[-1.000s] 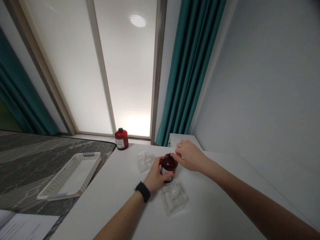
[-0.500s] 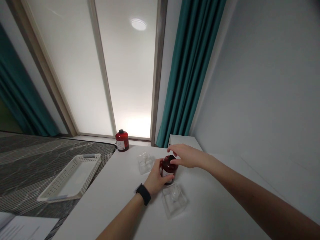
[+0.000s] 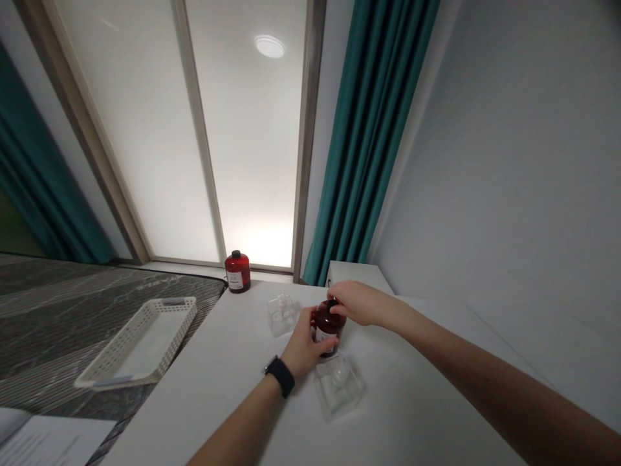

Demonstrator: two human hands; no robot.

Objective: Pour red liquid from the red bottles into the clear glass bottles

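A dark red bottle (image 3: 328, 321) with a white label and a black cap stands upright on the white table (image 3: 213, 375). Wrapped round its body from the left is my left hand (image 3: 304, 346), with a black watch (image 3: 280, 375) on the wrist. My right hand (image 3: 356, 303) reaches in from the right, its thumb and fingers closed round the cap (image 3: 332, 304), which they partly cover. Just in front of the bottle lies a clear plastic box (image 3: 338, 388) with a round knob. A second clear box (image 3: 282, 315) sits behind my left hand.
Another red bottle (image 3: 237, 272) with a black cap stands at the table's far left corner. Left of the table are a white perforated basket (image 3: 140, 346) and some printed paper (image 3: 53, 440). A small white cabinet (image 3: 359, 275) stands beyond the far edge, near the teal curtain (image 3: 366, 142).
My right hand's fingers have closed from a spread pose onto the bottle's cap. My left hand keeps its hold on the body.
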